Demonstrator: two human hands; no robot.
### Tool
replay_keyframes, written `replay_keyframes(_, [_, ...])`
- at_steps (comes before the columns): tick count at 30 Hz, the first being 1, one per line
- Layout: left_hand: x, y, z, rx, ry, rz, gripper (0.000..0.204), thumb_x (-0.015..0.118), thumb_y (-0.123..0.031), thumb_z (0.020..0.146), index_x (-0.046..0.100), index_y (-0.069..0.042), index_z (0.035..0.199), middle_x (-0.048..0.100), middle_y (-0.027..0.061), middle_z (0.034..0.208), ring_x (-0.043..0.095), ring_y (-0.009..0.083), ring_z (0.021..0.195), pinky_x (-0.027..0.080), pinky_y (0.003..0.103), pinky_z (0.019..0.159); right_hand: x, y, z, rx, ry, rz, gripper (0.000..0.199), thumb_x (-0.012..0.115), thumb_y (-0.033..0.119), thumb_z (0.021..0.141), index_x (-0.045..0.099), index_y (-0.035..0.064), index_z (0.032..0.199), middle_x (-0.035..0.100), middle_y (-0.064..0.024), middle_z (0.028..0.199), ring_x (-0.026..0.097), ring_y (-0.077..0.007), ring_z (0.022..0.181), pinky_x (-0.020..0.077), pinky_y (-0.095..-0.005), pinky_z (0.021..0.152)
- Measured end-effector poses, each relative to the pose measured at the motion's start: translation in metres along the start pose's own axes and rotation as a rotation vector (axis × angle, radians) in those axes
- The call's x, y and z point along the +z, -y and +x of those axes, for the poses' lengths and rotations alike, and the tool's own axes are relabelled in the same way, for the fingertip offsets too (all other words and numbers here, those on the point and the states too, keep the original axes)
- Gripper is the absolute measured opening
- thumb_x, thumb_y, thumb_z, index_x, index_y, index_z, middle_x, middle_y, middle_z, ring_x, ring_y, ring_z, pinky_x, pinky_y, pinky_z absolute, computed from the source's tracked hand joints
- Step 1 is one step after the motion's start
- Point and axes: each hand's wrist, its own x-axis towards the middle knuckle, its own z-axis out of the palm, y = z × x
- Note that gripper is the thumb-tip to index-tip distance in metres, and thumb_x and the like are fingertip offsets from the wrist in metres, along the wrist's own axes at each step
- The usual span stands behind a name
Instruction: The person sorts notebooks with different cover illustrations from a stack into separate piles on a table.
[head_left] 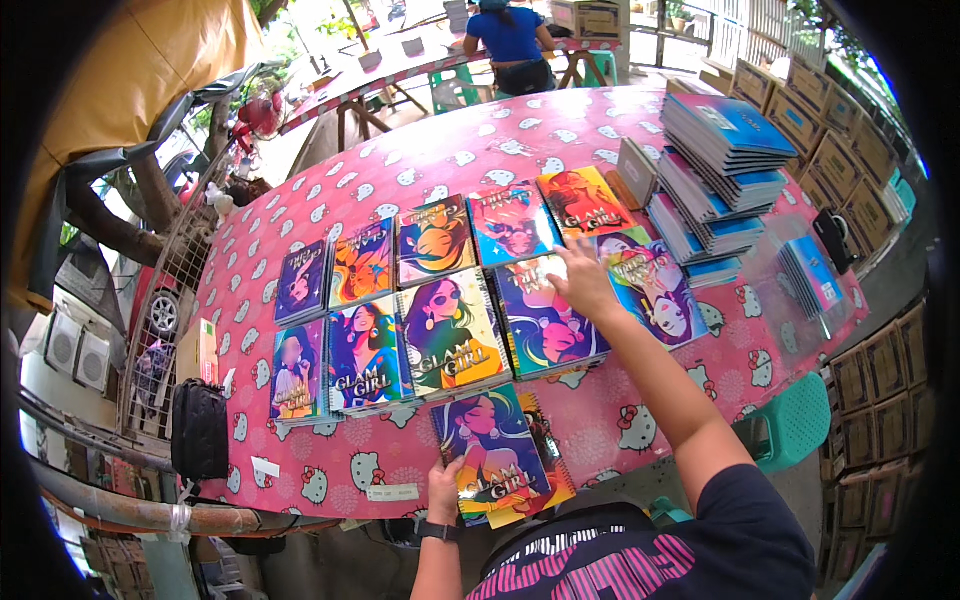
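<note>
My left hand (445,492) grips the left edge of a purple and blue spiral notebook (492,445) at the near table edge. Another notebook with a dark and yellow cover (545,445) sticks out from beneath it. Over the stacks, my right hand (583,282) is spread open above the upper edge of a purple-covered notebook stack (550,315). Its fingers are close to that cover; contact is hard to tell. Beside it lie a cream and green notebook stack (450,330) and a blue-purple notebook (658,295). A yellow-orange notebook (585,200) lies just beyond.
Tall piles of blue notebooks (715,170) stand on the right of the pink patterned table (640,385). A black bag (200,430) hangs at the left edge. A green stool (795,420) and stacked cartons (880,380) are at right. Another person (510,45) sits beyond.
</note>
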Motion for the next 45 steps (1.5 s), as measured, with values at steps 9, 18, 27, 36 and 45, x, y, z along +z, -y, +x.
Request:
replay_keyframes(9, [0.005, -0.004, 0.001, 0.026, -0.082, 0.031, 0.035, 0.056, -0.005, 0.084, 0.052, 0.001, 0.118, 0.06, 0.0068, 0.109, 0.059, 0.0182, 0.096, 0.045, 0.031, 0.087, 0.076, 0.073, 0.085, -0.11, 0.147, -0.083, 0.048, 0.052, 0.022, 0.084, 0.045, 0.0044, 0.129, 0.042, -0.0192, 0.136, 0.037, -0.0336, 0.128, 0.0282, -0.0572, 0.102])
replay_keyframes(18, [-0.044, -0.021, 0.003, -0.092, -0.045, -0.029, 0.038, 0.055, -0.007, 0.086, 0.05, 0.0, 0.122, 0.058, 0.0059, 0.114, 0.057, 0.0173, 0.098, 0.043, 0.031, 0.089, -0.041, 0.071, 0.081, 0.036, -0.222, 0.676, 0.022, 0.05, 0.018, 0.089, 0.063, 0.0048, 0.1, 0.058, -0.0197, 0.07, 0.058, -0.0332, 0.062, 0.0453, -0.0401, 0.056])
replay_keyframes(27, [-0.106, -0.064, 0.009, -0.386, 0.321, -0.467, 0.051, 0.057, -0.039, 0.088, 0.045, -0.004, 0.123, 0.059, 0.0096, 0.112, 0.061, 0.0219, 0.095, 0.048, 0.037, 0.086, -0.024, 0.219, -0.221, -0.742, 0.561, 0.712, 0.039, 0.073, 0.025, 0.071, 0.062, 0.0094, 0.105, 0.062, -0.0086, 0.105, 0.059, -0.0293, 0.096, 0.0451, -0.0394, 0.085])
replay_keyframes(36, [-0.13, -0.059, 0.015, -0.045, 0.163, 0.093, 0.052, 0.071, -0.003, 0.073, 0.045, 0.002, 0.118, 0.06, 0.0094, 0.101, 0.062, 0.0188, 0.085, 0.051, 0.032, 0.076, -0.007, 0.22, -0.092, -0.35, 0.098, 0.011, 0.066, 0.072, 0.032, 0.07, 0.047, 0.0111, 0.127, 0.042, -0.0104, 0.138, 0.037, -0.0323, 0.127, 0.0289, -0.0488, 0.101])
replay_keyframes(45, [-0.169, -0.053, 0.035, -0.342, 0.36, -0.535, 0.053, 0.047, -0.043, 0.092, 0.042, -0.004, 0.128, 0.052, 0.012, 0.123, 0.051, 0.0286, 0.112, 0.042, 0.045, 0.095, -0.024, 0.242, -0.141, -0.28, 0.053, 0.405, 0.029, 0.063, 0.021, 0.079, 0.062, 0.0111, 0.106, 0.065, -0.0101, 0.101, 0.063, -0.0259, 0.091, 0.0528, -0.0362, 0.072])
